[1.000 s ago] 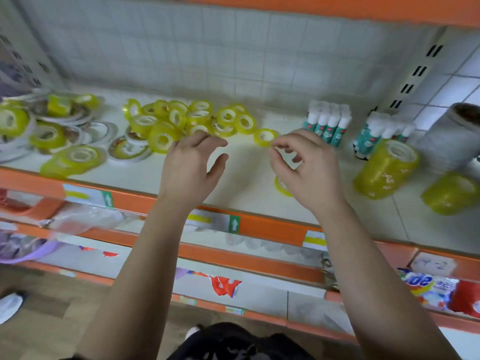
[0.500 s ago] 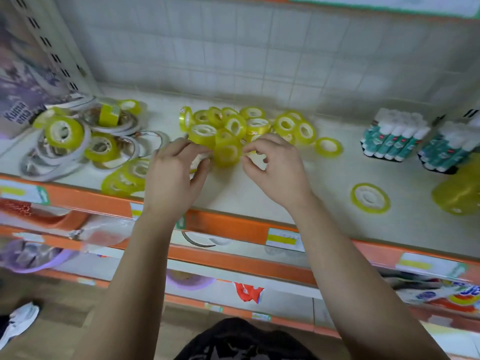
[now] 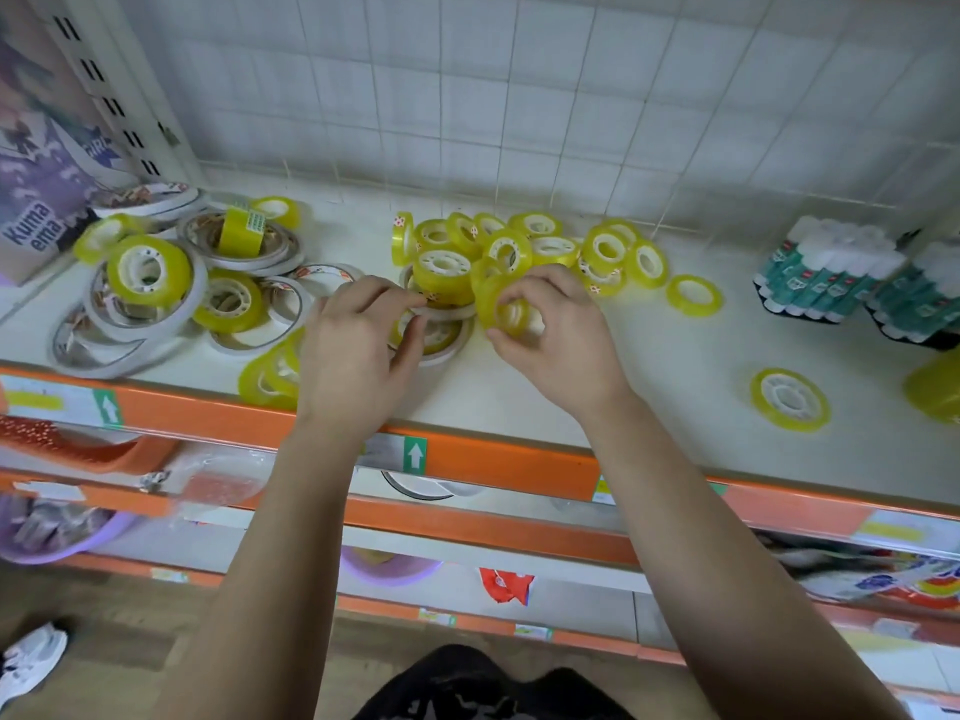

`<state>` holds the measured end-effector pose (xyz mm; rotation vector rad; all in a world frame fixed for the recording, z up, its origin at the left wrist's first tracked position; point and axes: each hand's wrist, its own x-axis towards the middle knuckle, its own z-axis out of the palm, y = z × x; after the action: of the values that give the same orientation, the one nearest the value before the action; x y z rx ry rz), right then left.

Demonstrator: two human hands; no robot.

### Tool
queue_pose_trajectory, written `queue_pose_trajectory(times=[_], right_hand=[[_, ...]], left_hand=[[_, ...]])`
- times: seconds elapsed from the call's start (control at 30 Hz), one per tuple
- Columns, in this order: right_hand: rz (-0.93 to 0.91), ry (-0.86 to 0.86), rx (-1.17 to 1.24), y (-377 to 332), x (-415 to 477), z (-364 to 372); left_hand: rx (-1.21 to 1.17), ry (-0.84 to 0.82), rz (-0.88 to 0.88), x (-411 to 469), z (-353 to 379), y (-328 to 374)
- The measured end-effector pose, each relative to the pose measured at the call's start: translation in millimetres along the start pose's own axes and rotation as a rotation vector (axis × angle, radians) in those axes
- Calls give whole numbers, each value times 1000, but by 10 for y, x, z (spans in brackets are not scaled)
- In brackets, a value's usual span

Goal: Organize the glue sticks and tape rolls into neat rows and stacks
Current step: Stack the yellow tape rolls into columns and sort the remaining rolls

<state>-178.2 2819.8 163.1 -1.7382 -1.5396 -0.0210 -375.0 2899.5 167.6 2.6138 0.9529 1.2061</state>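
- The right hand has its fingers curled round a yellow see-through tape roll, holding it on edge just above the white shelf with the orange front rail.
- The left hand is half closed just left of the right hand. Its forefinger and thumb curl toward a flat white-rimmed tape roll; whether they actually grip it cannot be told, since the hand hides the contact.
- Just beyond both hands lies a loose heap of small yellow tape rolls, some flat, some on edge.
- Left of the left hand sits a pile of wide white tape rings and yellow rolls.
- Right of the right hand lies a thin yellow tape ring; well right of it stand packs of white-capped green glue sticks.
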Motion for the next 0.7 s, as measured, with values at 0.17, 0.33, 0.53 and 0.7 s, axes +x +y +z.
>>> queue_pose_trajectory(times=[0.17, 0.33, 0.53, 0.7], right_hand=[[13, -16, -8, 40, -3, 30], [-8, 21, -10, 67, 10, 75], [12, -10, 29, 107, -26, 55], [31, 5, 10, 112, -61, -40]], left_hand=[[41, 2, 40, -31, 31, 30], [43, 25, 40, -46, 34, 29], [23, 30, 40, -51, 34, 40], [-23, -7, 34, -27, 58, 116]])
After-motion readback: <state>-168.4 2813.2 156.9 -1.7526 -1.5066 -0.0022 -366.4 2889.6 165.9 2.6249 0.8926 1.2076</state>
